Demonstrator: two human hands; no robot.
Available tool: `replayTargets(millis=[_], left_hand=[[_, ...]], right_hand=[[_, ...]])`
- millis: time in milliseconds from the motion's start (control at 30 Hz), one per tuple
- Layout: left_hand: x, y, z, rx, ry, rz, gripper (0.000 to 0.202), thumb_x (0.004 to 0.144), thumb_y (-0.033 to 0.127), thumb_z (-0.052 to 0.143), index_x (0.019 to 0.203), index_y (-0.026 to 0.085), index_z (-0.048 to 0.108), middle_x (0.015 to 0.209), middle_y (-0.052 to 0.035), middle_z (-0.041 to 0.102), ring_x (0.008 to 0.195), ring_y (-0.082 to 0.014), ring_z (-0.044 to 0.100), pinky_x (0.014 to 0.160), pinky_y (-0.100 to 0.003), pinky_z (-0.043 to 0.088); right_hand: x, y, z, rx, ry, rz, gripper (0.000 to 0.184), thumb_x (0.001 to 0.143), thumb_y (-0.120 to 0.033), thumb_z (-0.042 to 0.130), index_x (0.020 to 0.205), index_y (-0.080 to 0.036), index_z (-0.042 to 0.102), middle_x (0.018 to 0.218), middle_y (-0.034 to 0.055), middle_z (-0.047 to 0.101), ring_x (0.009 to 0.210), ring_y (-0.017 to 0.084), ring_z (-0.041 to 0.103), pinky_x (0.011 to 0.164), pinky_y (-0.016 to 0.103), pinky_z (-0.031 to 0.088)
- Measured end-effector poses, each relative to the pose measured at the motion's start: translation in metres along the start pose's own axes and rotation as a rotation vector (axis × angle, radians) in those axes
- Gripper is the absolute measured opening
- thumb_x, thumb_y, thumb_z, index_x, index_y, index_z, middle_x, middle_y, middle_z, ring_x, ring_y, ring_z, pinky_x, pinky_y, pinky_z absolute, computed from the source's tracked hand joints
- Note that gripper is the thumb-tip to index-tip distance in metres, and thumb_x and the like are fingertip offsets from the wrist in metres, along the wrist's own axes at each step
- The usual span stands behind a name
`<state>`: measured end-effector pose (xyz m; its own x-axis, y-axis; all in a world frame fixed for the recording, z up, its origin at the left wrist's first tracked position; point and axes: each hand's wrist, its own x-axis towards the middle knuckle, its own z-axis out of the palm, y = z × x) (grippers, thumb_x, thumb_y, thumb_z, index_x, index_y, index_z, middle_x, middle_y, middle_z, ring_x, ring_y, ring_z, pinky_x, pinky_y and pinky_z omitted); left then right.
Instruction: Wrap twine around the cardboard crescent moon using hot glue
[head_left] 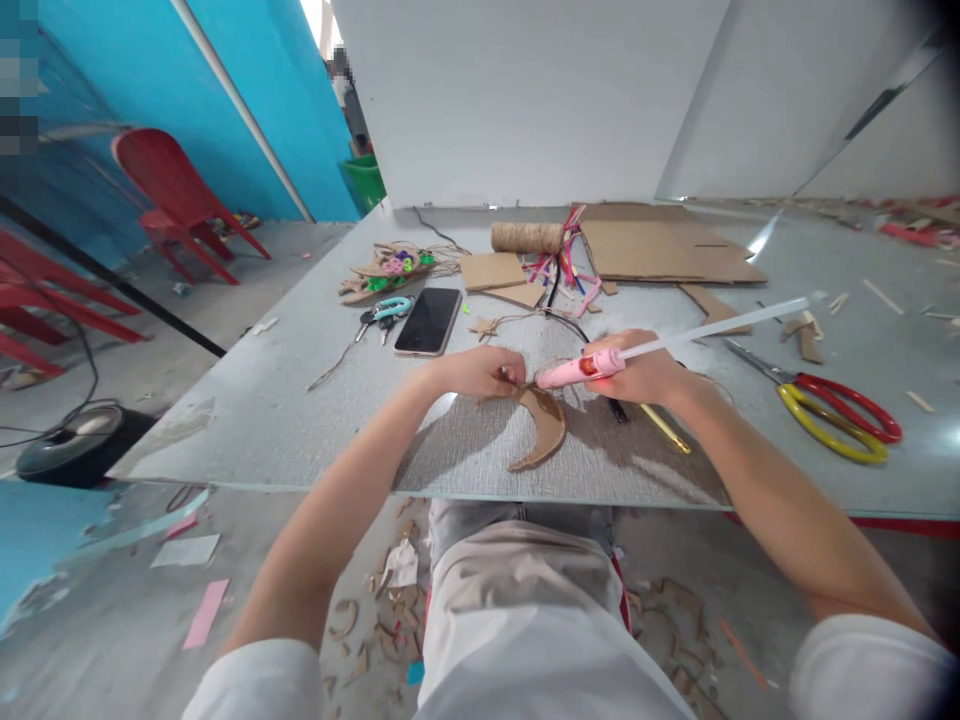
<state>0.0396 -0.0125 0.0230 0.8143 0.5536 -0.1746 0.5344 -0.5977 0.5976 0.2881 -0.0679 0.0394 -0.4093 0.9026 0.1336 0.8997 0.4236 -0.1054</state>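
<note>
At mid-frame the right hand [637,372] grips a pink glue gun [579,370] whose nozzle nearly meets the left hand [484,372] pinching the cardboard crescent [541,428]; those fingertips could get burnt.

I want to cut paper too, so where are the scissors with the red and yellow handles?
The red-and-yellow-handled scissors lie on the grey table at the right of the head view, beyond the right hand holding the pink glue gun.

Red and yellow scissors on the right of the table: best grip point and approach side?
Grip the scissors at the looped handles, coming from the near right. The loops lie flat facing the table's front edge, blades pointing away left toward the right hand, which holds the pink glue gun.
</note>
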Motion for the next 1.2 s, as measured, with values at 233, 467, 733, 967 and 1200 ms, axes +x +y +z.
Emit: replayTargets(millis=[233,467,733,967,1200], left_hand=[[0.0,-0.001,0.001,0.016,-0.008,-0.013,0.02,0.075,0.026,0.054,0.091,0.016,0.06,0.079,-0.0008,0.061,0.07,-0.0123,0.052,0.064,-0.022,0.039],[0.001,-0.003,0.001,0.024,-0.001,-0.03,0.022,0.075,0.029,0.055,0.092,0.017,0.061,0.08,-0.0005,0.061,0.07,-0.0124,0.052,0.064,-0.022,0.04],[0.001,-0.003,0.002,0.02,-0.001,-0.021,0.021,0.075,0.031,0.055,0.09,0.017,0.06,0.08,-0.0011,0.061,0.072,-0.0131,0.053,0.065,-0.022,0.04],[0.0,-0.001,0.001,-0.011,-0.019,-0.016,0.022,0.078,0.035,0.055,0.09,0.017,0.058,0.082,-0.0012,0.061,0.072,-0.0125,0.053,0.065,-0.022,0.04],[0.002,-0.006,0.003,-0.078,-0.028,-0.014,0.019,0.077,0.03,0.055,0.089,0.017,0.057,0.079,0.0,0.058,0.069,-0.0117,0.05,0.064,-0.022,0.039]], right_hand=[[-0.001,-0.001,-0.002,0.005,0.008,0.01,0.012,0.069,-0.029,0.055,0.061,-0.02,0.056,0.063,0.0016,0.059,0.061,0.014,0.048,0.056,0.027,0.025],[-0.002,-0.008,-0.009,-0.026,-0.017,0.033,0.012,0.07,-0.027,0.054,0.061,-0.02,0.054,0.064,0.0026,0.06,0.062,0.015,0.05,0.057,0.028,0.026],[-0.004,-0.008,-0.014,-0.024,-0.048,0.054,0.014,0.072,-0.03,0.054,0.063,-0.02,0.056,0.065,0.0026,0.06,0.064,0.016,0.053,0.056,0.027,0.027],[-0.007,-0.01,-0.021,-0.072,-0.082,0.077,0.013,0.073,-0.03,0.056,0.067,-0.019,0.06,0.067,0.0034,0.062,0.061,0.015,0.051,0.055,0.027,0.026],[0.0,-0.015,-0.032,-0.152,-0.15,0.115,0.016,0.072,-0.033,0.054,0.074,-0.021,0.066,0.078,0.0058,0.068,0.069,0.018,0.057,0.055,0.028,0.028]])
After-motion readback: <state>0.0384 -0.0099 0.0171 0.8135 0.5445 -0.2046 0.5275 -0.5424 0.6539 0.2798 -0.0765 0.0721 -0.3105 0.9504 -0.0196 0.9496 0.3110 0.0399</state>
